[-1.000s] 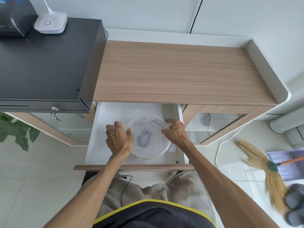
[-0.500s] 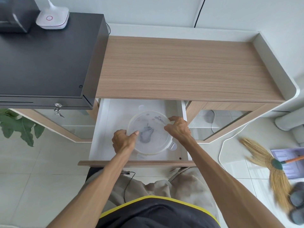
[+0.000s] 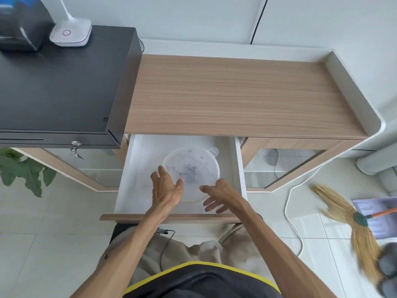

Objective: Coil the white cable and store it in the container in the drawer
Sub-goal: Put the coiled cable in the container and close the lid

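Round clear container (image 3: 191, 168) w/ lid on sits in the open white drawer (image 3: 129, 183), just ahead of both hands. Dark blurry contents show thru the lid; can't make out a white cable in there. A small lid tab pokes out at the container's far-right edge.

Left hand (image 3: 166, 188) is at the container's near-left rim, fingers spread & loose, thumb tip at or just over the lid edge; gripping nothing. Right hand (image 3: 219, 196) is at the near-right rim, palm down, fingers apart & blurred; can't tell if it touches the lid, holds nothing.

Beyond the hands, wood counter top (image 3: 236, 95) over the drawer. Far left of the left hand: black cash box (image 3: 60, 82) w/ a key (image 3: 75, 147) in its front, white lamp base (image 3: 71, 35) on top. Right of the right hand, on the floor: white cord (image 3: 290, 203), straw broom (image 3: 343, 214), both well apart from the drawer.
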